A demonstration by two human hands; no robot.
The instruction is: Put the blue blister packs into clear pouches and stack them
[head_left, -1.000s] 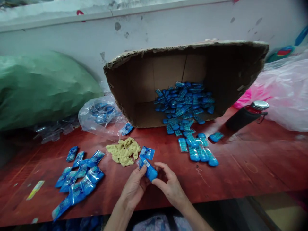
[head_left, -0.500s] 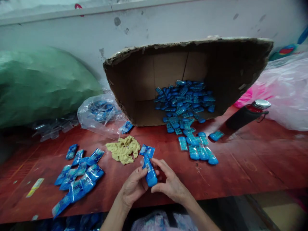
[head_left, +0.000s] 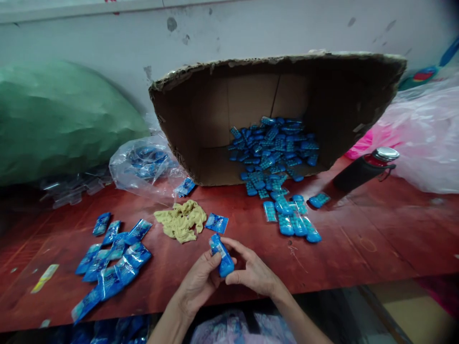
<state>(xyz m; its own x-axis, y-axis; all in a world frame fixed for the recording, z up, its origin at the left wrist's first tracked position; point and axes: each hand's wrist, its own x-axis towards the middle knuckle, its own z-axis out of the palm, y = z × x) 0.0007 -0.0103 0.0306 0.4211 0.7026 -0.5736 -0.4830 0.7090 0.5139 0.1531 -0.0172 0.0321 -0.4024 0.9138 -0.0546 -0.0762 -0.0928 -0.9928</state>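
Observation:
Between my two hands, close to the table's front edge, is a small blue packet [head_left: 223,260] with a pale printed label. My left hand [head_left: 203,277] grips it from the left with the thumb on its face. The fingers of my right hand [head_left: 253,272] curl round its right side, thumb at the lower end. Just beyond lies a flat blue printed sachet [head_left: 216,222]. A crumpled yellow-green cloth [head_left: 181,220] is to its left. Several filled blue packets [head_left: 114,267] are spread on the left of the table. Clear-faced blue cases [head_left: 294,220] lie in a group to the right.
A cardboard box [head_left: 201,124] on its side holds a heap of blue cases. Right of it stands a dark bottle [head_left: 358,169], beside pink and white plastic bags [head_left: 423,138]. A clear bag [head_left: 143,167] and a large green sack [head_left: 68,124] are at the left.
The blue packet in my hands has shifted slightly down and now shows apart from the flat sachet. Both hands keep hold of it. The whole view has shifted a little.

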